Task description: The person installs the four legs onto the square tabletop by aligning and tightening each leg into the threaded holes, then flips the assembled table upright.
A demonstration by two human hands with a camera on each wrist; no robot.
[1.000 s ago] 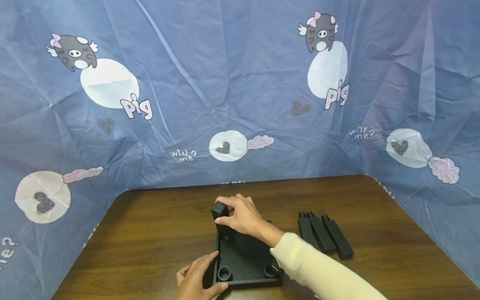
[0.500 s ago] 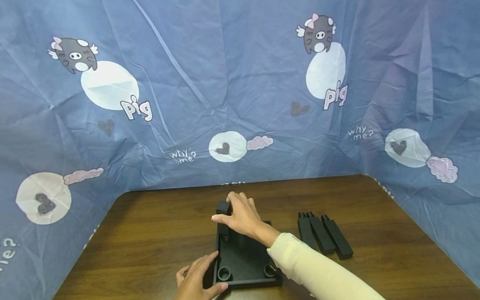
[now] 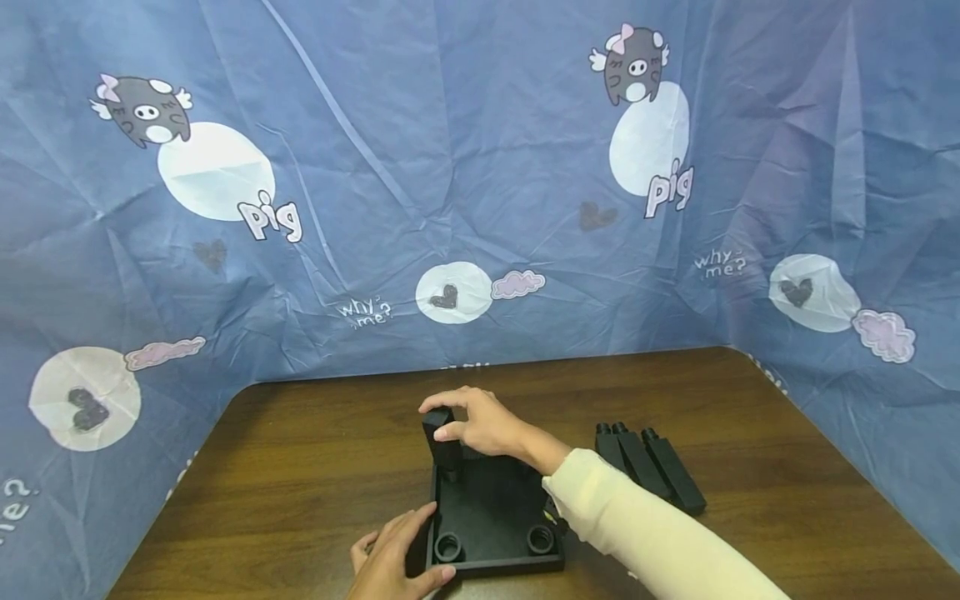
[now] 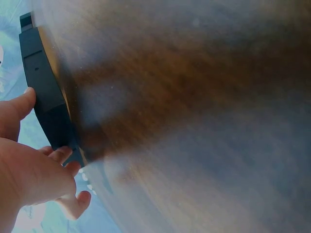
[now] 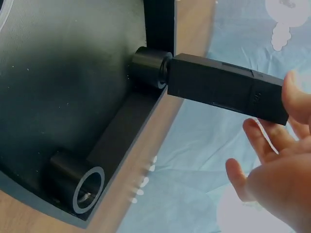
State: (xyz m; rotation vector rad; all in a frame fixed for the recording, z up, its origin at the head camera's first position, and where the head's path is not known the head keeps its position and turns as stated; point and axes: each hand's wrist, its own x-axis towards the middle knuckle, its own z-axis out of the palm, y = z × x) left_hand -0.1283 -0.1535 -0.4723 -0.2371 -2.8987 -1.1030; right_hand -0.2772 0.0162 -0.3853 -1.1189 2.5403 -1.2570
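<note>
An upside-down black tabletop [image 3: 495, 508] with a raised rim lies on the wooden table, round threaded sockets in its corners. Upright at its far left corner stands a square black table leg [image 3: 446, 450]; in the right wrist view the leg [image 5: 223, 87] meets the socket [image 5: 150, 68] at its threaded end. My right hand [image 3: 486, 423] holds the leg's upper end between thumb and fingers. At the near left corner my left hand [image 3: 390, 560] grips the rim, thumb on the front wall, fingers along the left side. The left wrist view shows the tabletop's side wall [image 4: 43, 73].
Three more black legs [image 3: 675, 471] with threaded tips lie side by side to the right, partly behind the right sleeve [image 3: 645, 533]. Another socket [image 5: 68, 179] shows bare in the right wrist view. A blue printed cloth [image 3: 480, 192] hangs behind the table.
My right hand loosened, turned and took hold of the leg's top again, its fingers swinging from the right side over to the far side. The left hand stays put.
</note>
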